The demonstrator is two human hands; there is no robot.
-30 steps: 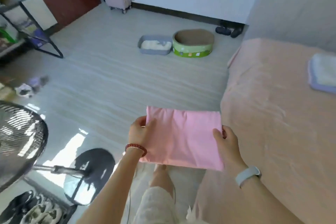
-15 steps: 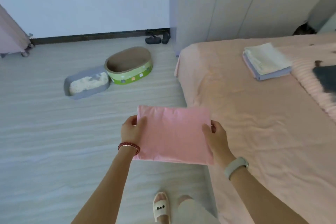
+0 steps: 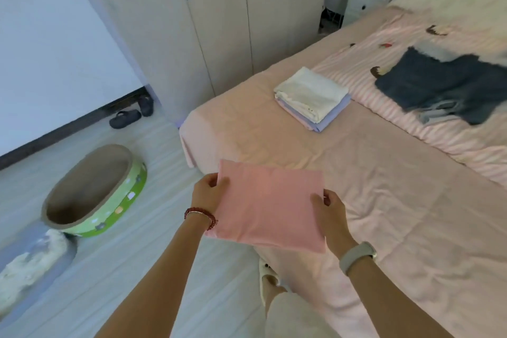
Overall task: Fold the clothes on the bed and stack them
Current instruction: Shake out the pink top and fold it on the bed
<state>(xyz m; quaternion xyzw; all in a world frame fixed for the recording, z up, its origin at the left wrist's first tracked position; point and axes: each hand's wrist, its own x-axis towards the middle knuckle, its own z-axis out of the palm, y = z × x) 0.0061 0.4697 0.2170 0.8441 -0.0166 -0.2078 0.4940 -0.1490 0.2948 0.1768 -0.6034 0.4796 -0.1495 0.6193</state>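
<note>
The person holds a folded pink cloth rectangle [image 3: 270,207] flat in the air over the near left corner of the bed with the pale pink sheet [image 3: 384,200]. The left hand [image 3: 210,193] grips its left edge, thumb on top and fingers curled beneath; the right hand [image 3: 330,212] grips its right edge the same way, thumb lying on the fabric. A red bead bracelet [image 3: 201,215] circles the left wrist and a pale grey wristband [image 3: 356,256] the right. Farther along the bed sits a small stack of folded clothes, white on top of lavender [image 3: 312,97], and to its right, on a pink striped blanket [image 3: 439,129], lie unfolded dark denim garments [image 3: 444,82]. On the floor to the left stand a green oval cardboard basket [image 3: 96,193] and, nearer, a grey tray [image 3: 33,263]; a pair of dark slippers [image 3: 131,114] rests by the far wardrobe.
</note>
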